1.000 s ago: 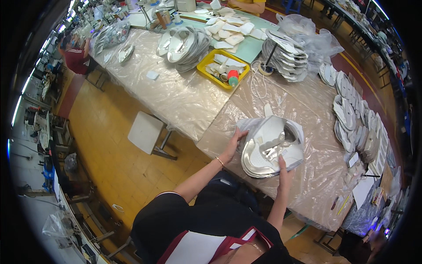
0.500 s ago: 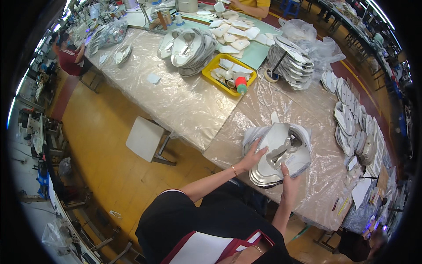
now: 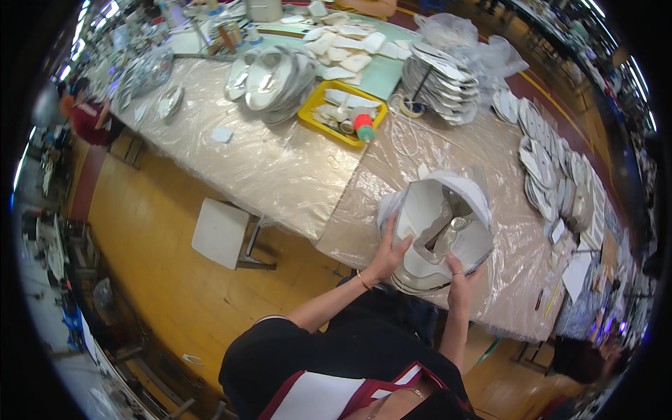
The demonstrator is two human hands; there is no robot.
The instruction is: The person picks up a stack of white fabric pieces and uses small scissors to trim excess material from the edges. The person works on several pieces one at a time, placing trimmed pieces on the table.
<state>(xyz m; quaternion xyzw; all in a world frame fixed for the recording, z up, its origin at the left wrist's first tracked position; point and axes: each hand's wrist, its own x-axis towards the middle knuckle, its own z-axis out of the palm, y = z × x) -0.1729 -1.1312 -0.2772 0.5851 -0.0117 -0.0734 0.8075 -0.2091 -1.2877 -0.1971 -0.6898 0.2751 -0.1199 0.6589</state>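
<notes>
At the near edge of the desk, the left hand and right hand grasp a stack of white shoe pieces by its left and near-right sides, thumbs on top. Farther back sits a yellow tray, and more shoe pieces line the desk's right edge.

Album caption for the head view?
Left hand and right hand hold stacked white shoe pieces at a plastic-covered table.
</notes>
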